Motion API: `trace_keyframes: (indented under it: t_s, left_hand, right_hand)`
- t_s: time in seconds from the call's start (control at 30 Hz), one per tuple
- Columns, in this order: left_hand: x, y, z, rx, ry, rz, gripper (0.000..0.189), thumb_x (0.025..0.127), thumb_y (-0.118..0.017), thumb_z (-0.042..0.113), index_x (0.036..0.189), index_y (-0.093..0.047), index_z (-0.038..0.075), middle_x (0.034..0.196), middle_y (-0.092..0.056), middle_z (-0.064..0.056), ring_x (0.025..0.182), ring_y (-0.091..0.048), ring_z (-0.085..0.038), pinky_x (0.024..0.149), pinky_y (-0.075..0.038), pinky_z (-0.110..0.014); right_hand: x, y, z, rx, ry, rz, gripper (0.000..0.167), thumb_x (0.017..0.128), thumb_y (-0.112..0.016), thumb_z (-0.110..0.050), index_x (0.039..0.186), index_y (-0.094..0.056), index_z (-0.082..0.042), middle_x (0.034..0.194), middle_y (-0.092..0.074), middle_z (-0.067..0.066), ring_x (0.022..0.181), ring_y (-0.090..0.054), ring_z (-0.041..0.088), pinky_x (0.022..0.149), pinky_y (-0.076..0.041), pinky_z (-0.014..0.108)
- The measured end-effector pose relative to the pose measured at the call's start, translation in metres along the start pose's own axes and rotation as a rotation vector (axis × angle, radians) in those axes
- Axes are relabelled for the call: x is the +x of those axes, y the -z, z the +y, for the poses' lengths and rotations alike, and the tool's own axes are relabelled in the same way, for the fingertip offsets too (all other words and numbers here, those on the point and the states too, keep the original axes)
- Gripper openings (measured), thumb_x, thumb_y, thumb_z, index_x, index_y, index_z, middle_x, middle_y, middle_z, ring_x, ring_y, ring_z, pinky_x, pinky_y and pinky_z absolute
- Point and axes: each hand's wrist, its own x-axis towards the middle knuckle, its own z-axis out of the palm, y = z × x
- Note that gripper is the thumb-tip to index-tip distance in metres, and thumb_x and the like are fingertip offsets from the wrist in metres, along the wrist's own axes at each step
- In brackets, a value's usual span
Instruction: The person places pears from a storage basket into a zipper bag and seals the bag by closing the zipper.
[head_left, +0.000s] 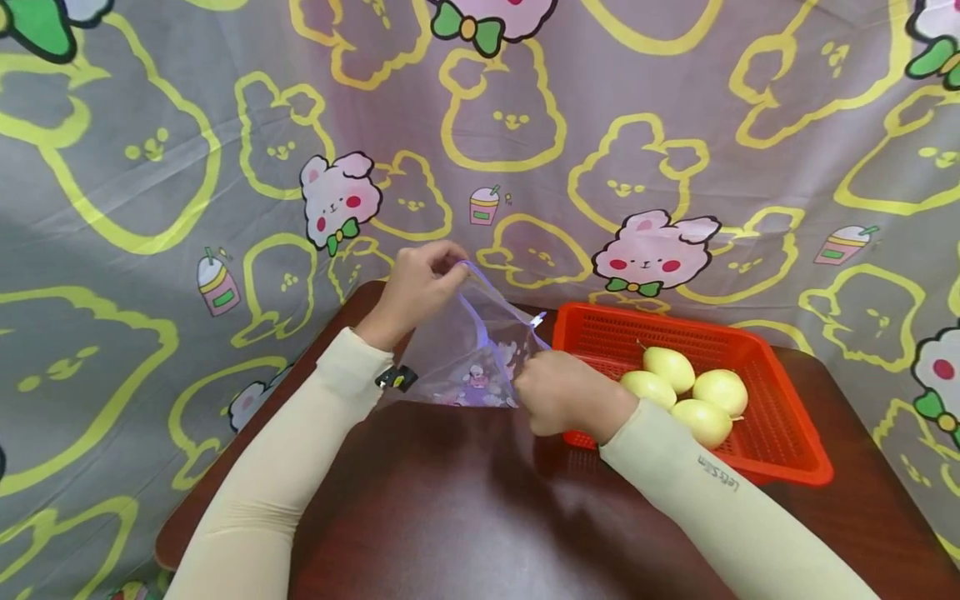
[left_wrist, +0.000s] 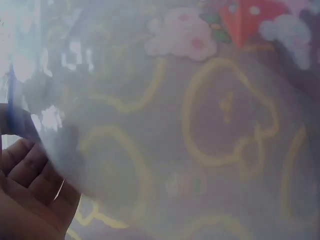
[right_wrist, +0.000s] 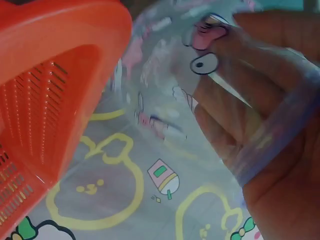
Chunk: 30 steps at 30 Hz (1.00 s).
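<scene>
A clear zip bag (head_left: 442, 354) with purple edging and cartoon prints hangs over the table between both hands, its mouth spread apart. My left hand (head_left: 422, 287) pinches the edging at the top left corner. On the other side my right hand (head_left: 566, 392) grips the bag's edge with curled fingers. A small white slider (head_left: 537, 319) sits on the purple strip. Up close in the left wrist view, the bag's film (left_wrist: 135, 120) covers most of the picture. In the right wrist view, fingers (right_wrist: 230, 95) show through the printed film.
A red plastic basket (head_left: 787, 417) stands at the right, just beyond my right forearm. Several pale yellow pears (head_left: 720, 392) lie in it. The dark brown table (head_left: 420, 517) is bordered by a grey curtain (head_left: 420, 108) with cartoon prints.
</scene>
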Motion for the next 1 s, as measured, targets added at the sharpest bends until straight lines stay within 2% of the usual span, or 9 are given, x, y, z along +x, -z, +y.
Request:
trace_keyframes:
  t_s: [0.13,0.27,0.43,0.5,0.57,0.67,0.73,0.87,1.0]
  left_hand:
    - [-0.004,0.002,-0.007,-0.09,0.1,-0.05,0.006,0.09,-0.064,0.008,0.089,-0.069,0.004,0.075,-0.066,-0.002,0.067,-0.059,-0.016,0.059,-0.045,-0.028]
    - [-0.012,0.002,-0.014,-0.234,0.161,-0.117,0.011,0.097,-0.058,0.01,0.095,-0.066,0.003,0.081,-0.068,-0.007,0.076,-0.065,-0.022,0.066,-0.048,-0.028]
    - [-0.021,0.0,-0.02,-0.301,0.089,-0.251,0.016,0.098,-0.056,0.008,0.102,-0.069,0.001,0.095,-0.069,-0.015,0.091,-0.066,-0.026,0.081,-0.051,-0.035]
    - [-0.023,-0.002,-0.02,-0.316,0.048,-0.343,0.019,0.098,-0.057,0.008,0.111,-0.068,0.0,0.106,-0.068,-0.015,0.1,-0.064,-0.024,0.086,-0.05,-0.037]
    - [-0.024,-0.002,-0.019,-0.364,0.029,-0.432,0.029,0.099,-0.058,0.015,0.123,-0.063,0.0,0.119,-0.065,-0.014,0.11,-0.061,-0.022,0.093,-0.048,-0.038]
    - [-0.023,-0.003,-0.017,-0.432,0.033,-0.533,0.052,0.098,-0.058,0.034,0.14,-0.05,0.004,0.135,-0.056,-0.012,0.122,-0.054,-0.02,0.099,-0.044,-0.039]
    - [-0.022,-0.005,-0.017,-0.472,0.048,-0.581,0.067,0.095,-0.059,0.046,0.147,-0.041,0.008,0.144,-0.049,-0.01,0.128,-0.049,-0.02,0.101,-0.042,-0.039]
    - [-0.023,-0.012,-0.021,-0.494,0.091,-0.604,0.071,0.093,-0.064,0.044,0.15,-0.037,0.01,0.148,-0.045,-0.007,0.13,-0.047,-0.02,0.102,-0.042,-0.038]
    - [-0.025,-0.02,-0.023,-0.491,0.133,-0.517,0.06,0.09,-0.07,0.034,0.141,-0.051,0.009,0.132,-0.06,-0.004,0.116,-0.059,-0.019,0.093,-0.049,-0.037]
  right_hand:
    - [-0.001,0.004,0.004,0.081,-0.033,-0.03,0.023,0.064,-0.067,-0.01,0.055,-0.048,-0.019,0.051,-0.044,-0.007,0.049,-0.046,0.018,0.048,-0.043,0.038]
    - [-0.002,0.012,0.011,0.137,-0.034,0.036,0.015,0.069,-0.063,-0.004,0.072,-0.057,-0.017,0.054,-0.043,-0.009,0.05,-0.043,0.014,0.048,-0.039,0.032]
    - [0.0,0.022,0.023,0.137,0.029,0.219,0.022,0.065,-0.06,0.003,0.063,-0.052,-0.017,0.055,-0.043,-0.007,0.053,-0.041,0.014,0.053,-0.037,0.03]
    - [0.001,0.025,0.026,0.131,0.054,0.266,0.02,0.064,-0.061,0.004,0.061,-0.056,-0.016,0.066,-0.059,-0.003,0.066,-0.055,0.017,0.066,-0.047,0.03]
    - [0.001,0.027,0.029,0.122,0.068,0.272,0.017,0.065,-0.062,0.003,0.063,-0.063,-0.014,0.09,-0.07,0.003,0.091,-0.063,0.022,0.088,-0.048,0.035]
    - [0.001,0.028,0.031,0.136,0.054,0.24,0.016,0.068,-0.065,0.001,0.071,-0.073,-0.012,0.127,-0.063,0.008,0.127,-0.05,0.028,0.108,-0.034,0.044]
    - [0.001,0.028,0.032,0.148,0.05,0.22,0.018,0.067,-0.066,0.002,0.073,-0.074,-0.013,0.136,-0.056,0.009,0.135,-0.04,0.03,0.111,-0.028,0.045]
    - [0.002,0.027,0.032,0.164,0.077,0.216,0.021,0.062,-0.068,0.004,0.072,-0.075,-0.014,0.143,-0.049,0.011,0.142,-0.027,0.033,0.114,-0.021,0.045]
    - [0.004,0.025,0.032,0.161,0.111,0.216,0.018,0.063,-0.07,0.002,0.07,-0.075,-0.014,0.139,-0.053,0.012,0.142,-0.027,0.034,0.114,-0.02,0.046]
